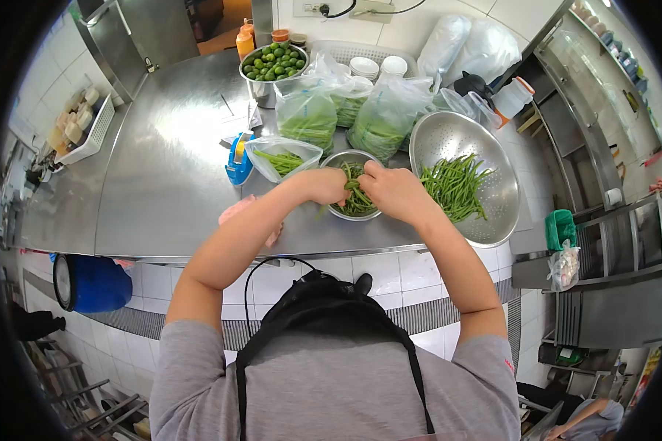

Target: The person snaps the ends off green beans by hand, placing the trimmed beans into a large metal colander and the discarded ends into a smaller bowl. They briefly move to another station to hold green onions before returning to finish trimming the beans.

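Both my hands are over a small metal bowl (357, 217) with pieces of green beans (355, 202) in it. My left hand (326, 185) is closed at the bowl's left side, its fingertips on green beans. Across from it, my right hand (391, 189) is pinched closed on green beans at the right rim. Right of the bowl, a large metal colander (501, 192) tilts toward me with long green beans (453, 187) inside. An open plastic bag (261, 151) of green pieces lies just behind my left hand.
Filled plastic bags (379, 128) stand behind the bowl. A pot of limes (273, 67) is at the back, and a blue tape dispenser (238, 159) sits to the left. Something pink (240, 209) lies beside my left forearm. Another person (592, 420) is at lower right.
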`<action>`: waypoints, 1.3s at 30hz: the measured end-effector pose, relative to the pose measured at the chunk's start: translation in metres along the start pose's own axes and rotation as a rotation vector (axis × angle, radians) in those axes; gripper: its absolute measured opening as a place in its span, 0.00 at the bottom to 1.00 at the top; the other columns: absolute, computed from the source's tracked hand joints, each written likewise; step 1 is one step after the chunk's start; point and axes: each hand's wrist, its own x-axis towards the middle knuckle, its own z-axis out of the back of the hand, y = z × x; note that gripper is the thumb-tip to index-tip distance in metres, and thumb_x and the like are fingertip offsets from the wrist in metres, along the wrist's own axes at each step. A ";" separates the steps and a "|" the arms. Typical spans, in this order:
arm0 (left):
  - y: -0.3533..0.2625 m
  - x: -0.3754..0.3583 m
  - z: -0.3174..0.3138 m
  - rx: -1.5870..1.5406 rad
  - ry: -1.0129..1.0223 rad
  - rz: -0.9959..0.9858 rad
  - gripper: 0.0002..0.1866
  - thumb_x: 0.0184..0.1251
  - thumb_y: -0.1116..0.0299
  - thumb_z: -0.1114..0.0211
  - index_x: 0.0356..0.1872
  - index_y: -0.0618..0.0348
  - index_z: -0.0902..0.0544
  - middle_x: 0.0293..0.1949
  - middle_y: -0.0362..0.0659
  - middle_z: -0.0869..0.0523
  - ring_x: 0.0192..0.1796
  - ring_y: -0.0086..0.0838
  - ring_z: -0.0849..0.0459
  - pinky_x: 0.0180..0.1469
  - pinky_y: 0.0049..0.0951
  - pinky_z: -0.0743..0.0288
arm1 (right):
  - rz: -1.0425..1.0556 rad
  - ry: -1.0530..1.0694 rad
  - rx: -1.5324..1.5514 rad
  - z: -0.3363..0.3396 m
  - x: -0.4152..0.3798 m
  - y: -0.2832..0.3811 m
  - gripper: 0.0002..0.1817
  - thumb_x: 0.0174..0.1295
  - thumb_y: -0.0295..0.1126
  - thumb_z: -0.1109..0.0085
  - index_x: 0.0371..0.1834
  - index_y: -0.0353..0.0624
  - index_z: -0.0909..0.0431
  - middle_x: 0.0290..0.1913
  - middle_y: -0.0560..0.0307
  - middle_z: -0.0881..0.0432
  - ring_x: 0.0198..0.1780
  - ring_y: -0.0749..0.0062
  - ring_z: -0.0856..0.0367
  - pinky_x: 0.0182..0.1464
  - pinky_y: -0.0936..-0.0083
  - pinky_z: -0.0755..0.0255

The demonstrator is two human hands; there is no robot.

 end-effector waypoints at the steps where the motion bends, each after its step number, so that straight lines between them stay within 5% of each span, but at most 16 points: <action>1: -0.002 -0.002 0.000 0.022 -0.020 -0.001 0.16 0.57 0.61 0.46 0.21 0.65 0.21 0.24 0.50 0.19 0.29 0.39 0.21 0.30 0.35 0.30 | 0.018 -0.013 0.043 -0.003 -0.001 -0.002 0.06 0.53 0.32 0.50 0.30 0.42 0.26 0.31 0.55 0.31 0.26 0.61 0.24 0.26 0.67 0.30; 6: -0.014 -0.015 -0.002 0.239 -0.188 0.006 0.15 0.56 0.61 0.44 0.24 0.65 0.21 0.25 0.53 0.19 0.33 0.45 0.21 0.36 0.40 0.29 | 0.019 -0.051 0.153 -0.003 -0.004 -0.001 0.06 0.53 0.31 0.48 0.30 0.42 0.25 0.30 0.55 0.30 0.26 0.58 0.25 0.27 0.66 0.31; 11: -0.030 -0.031 -0.001 0.141 -0.571 -0.083 0.11 0.57 0.66 0.45 0.25 0.66 0.26 0.25 0.55 0.20 0.32 0.48 0.21 0.35 0.43 0.29 | -0.164 -0.596 0.752 -0.007 -0.009 0.013 0.02 0.50 0.23 0.45 0.26 0.38 0.22 0.27 0.55 0.27 0.24 0.67 0.27 0.26 0.75 0.33; 15: -0.034 -0.030 -0.013 0.022 -0.715 -0.119 0.09 0.56 0.69 0.44 0.28 0.66 0.28 0.27 0.55 0.21 0.32 0.49 0.22 0.34 0.43 0.29 | -0.297 -0.742 0.932 -0.023 -0.007 0.025 0.03 0.49 0.20 0.45 0.26 0.37 0.22 0.26 0.56 0.26 0.24 0.73 0.29 0.26 0.80 0.35; 20: -0.040 -0.034 -0.031 0.147 -0.920 -0.059 0.07 0.54 0.71 0.44 0.29 0.64 0.30 0.29 0.52 0.24 0.31 0.44 0.22 0.31 0.39 0.28 | -0.592 -0.955 1.604 -0.017 -0.017 0.022 0.04 0.53 0.23 0.44 0.31 0.36 0.21 0.23 0.61 0.29 0.23 0.83 0.33 0.24 0.84 0.39; 21: -0.038 -0.032 -0.032 0.149 -0.919 -0.059 0.07 0.54 0.71 0.44 0.29 0.64 0.30 0.29 0.52 0.24 0.31 0.44 0.22 0.31 0.39 0.28 | -0.591 -0.957 1.606 -0.022 -0.015 0.021 0.04 0.53 0.23 0.44 0.31 0.36 0.21 0.23 0.61 0.29 0.23 0.83 0.33 0.24 0.84 0.39; 23: -0.034 -0.029 -0.037 0.289 -1.014 -0.035 0.05 0.56 0.71 0.46 0.28 0.61 0.30 0.27 0.47 0.25 0.31 0.36 0.20 0.28 0.32 0.27 | -0.426 -0.777 0.785 -0.035 -0.011 0.017 0.06 0.51 0.24 0.43 0.33 0.38 0.20 0.22 0.62 0.31 0.21 0.84 0.34 0.23 0.86 0.40; 27: -0.032 -0.026 -0.042 0.435 -1.071 -0.014 0.04 0.55 0.71 0.47 0.28 0.59 0.30 0.26 0.44 0.26 0.32 0.31 0.20 0.26 0.26 0.26 | -0.533 -0.679 0.822 -0.021 -0.013 0.020 0.06 0.49 0.24 0.41 0.32 0.40 0.20 0.21 0.63 0.30 0.21 0.84 0.34 0.23 0.86 0.40; 29: -0.032 -0.024 -0.043 0.553 -1.066 0.029 0.05 0.51 0.71 0.45 0.28 0.58 0.30 0.27 0.42 0.27 0.31 0.29 0.21 0.25 0.24 0.26 | -0.432 -0.652 0.816 -0.003 -0.016 0.023 0.08 0.47 0.24 0.40 0.32 0.40 0.21 0.24 0.55 0.26 0.24 0.72 0.26 0.26 0.78 0.33; 34: -0.038 -0.024 -0.041 0.531 -0.975 0.066 0.05 0.53 0.72 0.47 0.30 0.59 0.31 0.29 0.43 0.27 0.31 0.33 0.22 0.28 0.28 0.27 | -0.229 -0.495 0.311 -0.006 -0.018 0.027 0.05 0.51 0.33 0.43 0.27 0.46 0.21 0.28 0.61 0.28 0.25 0.63 0.24 0.25 0.70 0.28; 38: -0.042 -0.024 -0.041 0.521 -0.957 0.031 0.04 0.52 0.73 0.47 0.28 0.59 0.31 0.28 0.43 0.27 0.30 0.33 0.22 0.28 0.28 0.27 | -0.187 -0.544 0.254 -0.011 -0.015 0.023 0.03 0.48 0.28 0.41 0.26 0.42 0.22 0.26 0.60 0.27 0.20 0.69 0.26 0.23 0.78 0.32; 39: -0.044 -0.023 -0.042 0.521 -0.956 0.031 0.04 0.52 0.73 0.47 0.28 0.59 0.31 0.28 0.43 0.27 0.30 0.33 0.22 0.28 0.28 0.27 | -0.223 -0.639 0.517 -0.011 -0.013 0.023 0.02 0.49 0.27 0.41 0.25 0.41 0.24 0.24 0.62 0.27 0.20 0.74 0.29 0.22 0.81 0.35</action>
